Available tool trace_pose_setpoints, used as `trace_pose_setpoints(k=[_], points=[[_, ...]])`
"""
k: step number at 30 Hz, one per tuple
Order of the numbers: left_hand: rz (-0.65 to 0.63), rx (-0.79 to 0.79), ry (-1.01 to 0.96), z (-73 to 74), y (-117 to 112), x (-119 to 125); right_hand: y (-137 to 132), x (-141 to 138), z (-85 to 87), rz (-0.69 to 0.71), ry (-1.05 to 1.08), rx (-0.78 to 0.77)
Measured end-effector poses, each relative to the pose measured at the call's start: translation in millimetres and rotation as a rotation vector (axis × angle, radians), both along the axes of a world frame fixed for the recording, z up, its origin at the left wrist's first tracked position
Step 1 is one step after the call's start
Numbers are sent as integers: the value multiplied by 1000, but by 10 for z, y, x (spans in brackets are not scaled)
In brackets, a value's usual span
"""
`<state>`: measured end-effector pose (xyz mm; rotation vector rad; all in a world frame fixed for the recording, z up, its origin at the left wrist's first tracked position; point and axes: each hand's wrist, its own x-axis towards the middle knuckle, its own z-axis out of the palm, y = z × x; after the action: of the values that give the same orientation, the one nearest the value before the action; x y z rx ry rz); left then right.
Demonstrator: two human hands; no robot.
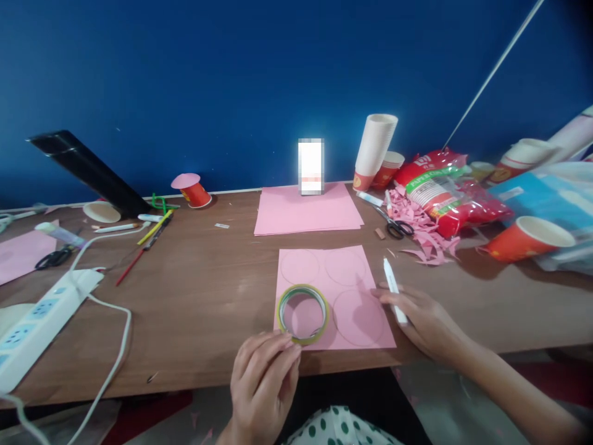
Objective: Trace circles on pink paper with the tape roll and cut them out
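Three round outlines on square pink paper; circular yellow tape roll over its near-left quarter; left hand half-curled, fingertips touching roll, grip unclear; right hand loosely holding slim white pen; ideally, pin roll while tracing.

The person wears a white garment printed with rounded dark green dots, spaced apart. Below it, black clothing covers the lap; whether trousers or a skirt cannot be told. The left hand, right hand and most of the right forearm are bare.
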<state>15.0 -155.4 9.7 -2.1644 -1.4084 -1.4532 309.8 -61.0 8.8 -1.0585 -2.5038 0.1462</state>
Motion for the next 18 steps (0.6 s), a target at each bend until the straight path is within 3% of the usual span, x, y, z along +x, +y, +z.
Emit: trace_pose_setpoints(k=[5,9,14,18], points=[[-51,2,31,-99,-16,18,5,86,112,-17,36,-22],[-60,-2,68,-106,-18,86,105,87,393,-17,91,-24],[-31,-32,166,29,47,178,288,-251,780,55,211,45],[-14,-79,225,101,97,182,400,-595,912,57,288,56]])
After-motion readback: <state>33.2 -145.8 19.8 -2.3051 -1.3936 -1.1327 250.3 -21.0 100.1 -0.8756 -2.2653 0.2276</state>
